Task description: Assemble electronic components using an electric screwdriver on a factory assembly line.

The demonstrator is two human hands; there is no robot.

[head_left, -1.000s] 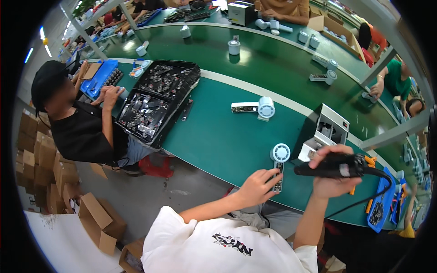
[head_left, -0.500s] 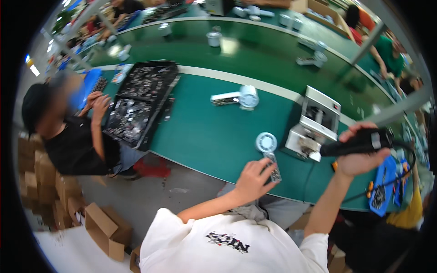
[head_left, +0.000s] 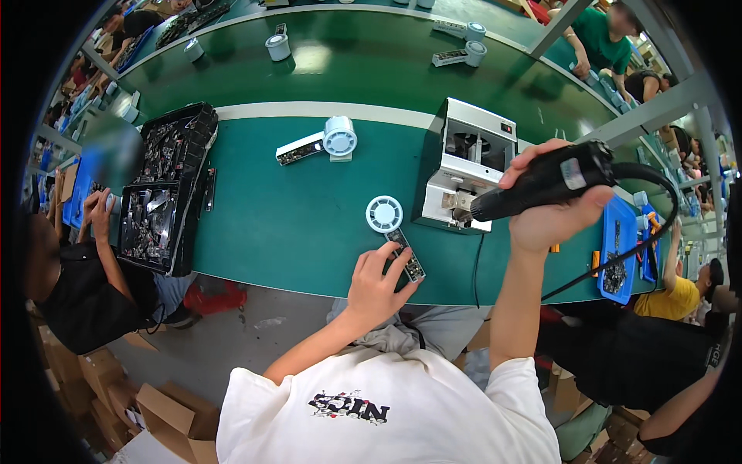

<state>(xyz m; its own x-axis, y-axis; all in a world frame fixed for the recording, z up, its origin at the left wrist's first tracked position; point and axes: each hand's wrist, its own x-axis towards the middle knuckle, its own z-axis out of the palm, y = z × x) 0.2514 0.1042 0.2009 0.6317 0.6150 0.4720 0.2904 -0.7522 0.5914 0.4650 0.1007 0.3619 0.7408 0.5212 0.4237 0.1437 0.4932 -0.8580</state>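
Observation:
My left hand [head_left: 376, 286] is closed on the handle of a small handheld fan [head_left: 384, 215], its fingers and thumb on either side. The fan lies on the green bench, with its round pale-blue head away from me and a circuit board showing in the open handle. In my right hand [head_left: 553, 213] is a black electric screwdriver [head_left: 533, 193], held nearly level with its cord trailing to the right. Its nose end is at the front outlet of a silver screw feeder [head_left: 470, 158]; whether the bit touches a screw is too small to tell.
Another fan [head_left: 338, 138] with an open handle lies farther back on the bench [head_left: 263, 224]. A black tray [head_left: 166, 185] of small parts stands left, beside a co-worker's hands. Blue bins [head_left: 616, 247] stand right. Beyond a white rail, a green conveyor carries more fans [head_left: 278, 48].
The view has swung to the right, so bench items appear farther left. My left hand stays on the fan and my right hand still holds the screwdriver at the feeder's front.

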